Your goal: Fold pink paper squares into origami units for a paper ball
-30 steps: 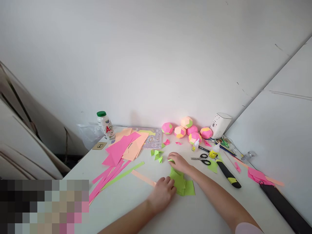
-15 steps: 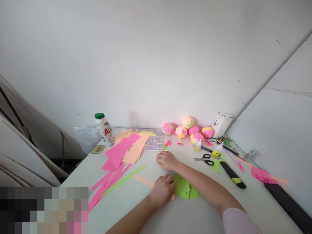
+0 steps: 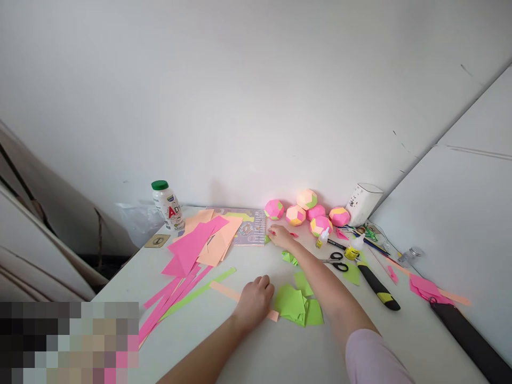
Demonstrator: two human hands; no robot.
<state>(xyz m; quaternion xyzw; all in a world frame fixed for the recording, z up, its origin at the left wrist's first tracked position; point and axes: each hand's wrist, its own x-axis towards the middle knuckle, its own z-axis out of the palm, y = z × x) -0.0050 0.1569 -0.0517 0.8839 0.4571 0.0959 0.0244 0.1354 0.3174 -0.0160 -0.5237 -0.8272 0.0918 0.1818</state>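
My right hand [image 3: 281, 235] is stretched across the table, its fingers pinched at a small pink folded paper piece [image 3: 272, 232] that they mostly cover. Just below its wrist lie small green folded paper pieces [image 3: 289, 258]. My left hand [image 3: 256, 300] rests on the table with fingers curled, over a pale orange paper strip [image 3: 226, 290]; anything under its fingertips is hidden. To its right is a loose pile of green paper pieces [image 3: 291, 304], partly beneath my right forearm.
Several paper balls [image 3: 296, 215] stand by the wall. At left are pink paper sheets [image 3: 188, 248], a notebook [image 3: 248, 229] and a white bottle [image 3: 168, 208]. Scissors [image 3: 336, 261], glue bottles [image 3: 354, 248] and a black-and-yellow cutter [image 3: 378, 285] lie at right.
My right hand has moved up and away to the pink folded piece, uncovering small green folded pieces. My left hand has drawn back left from the green pile.
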